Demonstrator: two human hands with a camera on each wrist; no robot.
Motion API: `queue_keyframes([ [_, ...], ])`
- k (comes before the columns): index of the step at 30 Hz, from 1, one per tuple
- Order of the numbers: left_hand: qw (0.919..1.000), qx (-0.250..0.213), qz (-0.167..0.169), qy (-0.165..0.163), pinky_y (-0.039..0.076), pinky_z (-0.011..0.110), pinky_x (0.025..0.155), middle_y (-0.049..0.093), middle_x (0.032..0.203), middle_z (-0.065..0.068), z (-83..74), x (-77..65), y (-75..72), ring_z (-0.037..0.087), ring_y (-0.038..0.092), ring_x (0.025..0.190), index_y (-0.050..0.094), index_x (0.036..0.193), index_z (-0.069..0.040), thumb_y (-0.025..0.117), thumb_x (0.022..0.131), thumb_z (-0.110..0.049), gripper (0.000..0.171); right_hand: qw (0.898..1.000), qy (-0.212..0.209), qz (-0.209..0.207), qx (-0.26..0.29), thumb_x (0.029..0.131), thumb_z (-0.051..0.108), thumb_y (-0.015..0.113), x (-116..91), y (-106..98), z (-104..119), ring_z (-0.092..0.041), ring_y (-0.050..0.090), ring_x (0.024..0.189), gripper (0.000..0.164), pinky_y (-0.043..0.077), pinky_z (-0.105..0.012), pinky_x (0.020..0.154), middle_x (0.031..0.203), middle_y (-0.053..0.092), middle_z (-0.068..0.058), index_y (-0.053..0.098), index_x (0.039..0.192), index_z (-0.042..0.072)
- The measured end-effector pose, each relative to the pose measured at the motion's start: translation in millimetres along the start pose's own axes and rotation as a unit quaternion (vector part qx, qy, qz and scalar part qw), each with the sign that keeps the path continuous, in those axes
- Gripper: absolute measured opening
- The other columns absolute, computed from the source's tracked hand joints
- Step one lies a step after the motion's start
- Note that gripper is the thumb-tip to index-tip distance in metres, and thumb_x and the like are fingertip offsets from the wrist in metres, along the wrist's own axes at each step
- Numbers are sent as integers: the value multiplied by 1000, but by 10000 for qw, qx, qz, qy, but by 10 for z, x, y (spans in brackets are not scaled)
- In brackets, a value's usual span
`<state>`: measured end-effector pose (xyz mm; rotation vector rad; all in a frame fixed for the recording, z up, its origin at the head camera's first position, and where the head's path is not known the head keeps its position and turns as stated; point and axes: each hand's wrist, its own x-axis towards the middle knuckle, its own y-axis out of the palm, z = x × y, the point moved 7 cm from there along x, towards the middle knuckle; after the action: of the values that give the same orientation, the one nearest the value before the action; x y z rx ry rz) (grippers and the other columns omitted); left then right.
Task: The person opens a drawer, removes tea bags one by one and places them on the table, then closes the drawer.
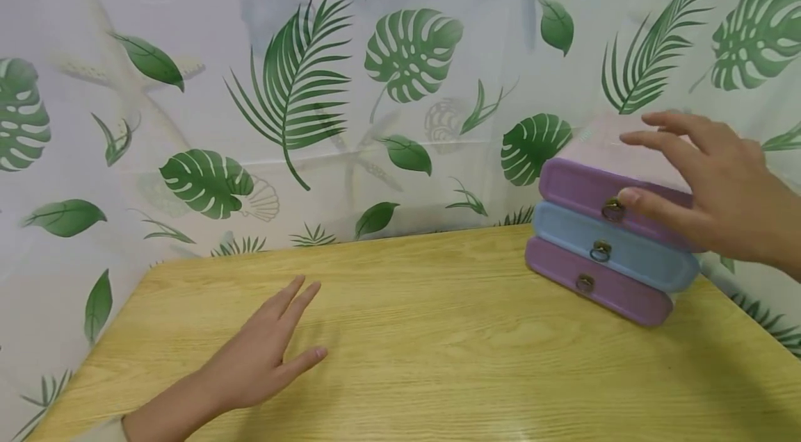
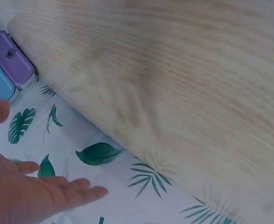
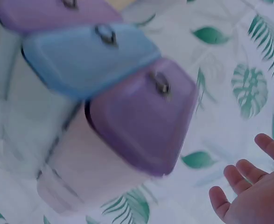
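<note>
A stack of three small drawer boxes stands at the table's right back, slightly out of line with one another. The top box [image 1: 616,195] has a purple front and a pale pink top, the middle box [image 1: 616,247] is light blue, and the bottom box [image 1: 594,282] is purple. Each front bears a bronze ring pull. My right hand [image 1: 719,178] hovers around the top box with fingers spread; the right wrist view shows a gap between fingers and box. Over the left part of the table, my left hand [image 1: 263,345] extends with fingers straight, holding nothing.
A yellow wood-grain table [image 1: 425,338] spans the foreground. Behind it hangs a white cloth [image 1: 213,108] printed with green leaves, starfish and shells. The stack stands near the table's right edge, close to the cloth.
</note>
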<state>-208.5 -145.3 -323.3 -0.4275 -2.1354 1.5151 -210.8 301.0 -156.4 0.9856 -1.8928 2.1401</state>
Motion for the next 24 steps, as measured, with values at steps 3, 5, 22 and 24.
queue_keyframes([
  [3, 9986, -410, 341, 48, 36, 55, 101, 14, 153, 6, -48, 156, 75, 28, 21, 134, 8, 148, -27, 40, 88, -66, 78, 9997, 260, 5, -27, 88, 41, 55, 153, -15, -209, -48, 18, 130, 60, 18, -79, 87, 145, 25, -23, 38, 137, 9],
  [5, 9967, -614, 519, 89, 35, 53, 102, 15, 152, 5, -84, 260, 124, 25, 21, 134, 9, 148, -26, 41, 88, -65, 78, 9989, 452, 37, -72, 91, 42, 50, 233, 2, -355, -50, 18, 129, 59, 18, -80, 88, 144, 25, -26, 38, 136, 6],
  [22, 9896, -1068, 881, 396, 29, 45, 108, 25, 149, 3, -487, 1016, 484, 18, 22, 134, 18, 146, -15, 42, 88, -65, 80, 9879, 1429, 570, -181, 94, 55, 35, 482, 241, -1144, -54, 7, 129, 77, 18, -81, 86, 148, 7, -30, 12, 146, 3],
  [24, 9891, -1071, 926, 409, 30, 45, 107, 25, 149, 2, -571, 1118, 546, 17, 23, 134, 17, 147, -16, 38, 85, -70, 85, 9868, 1476, 644, -196, 93, 56, 35, 473, 275, -1205, -55, 6, 129, 79, 18, -82, 85, 148, 4, -30, 8, 146, 4],
])
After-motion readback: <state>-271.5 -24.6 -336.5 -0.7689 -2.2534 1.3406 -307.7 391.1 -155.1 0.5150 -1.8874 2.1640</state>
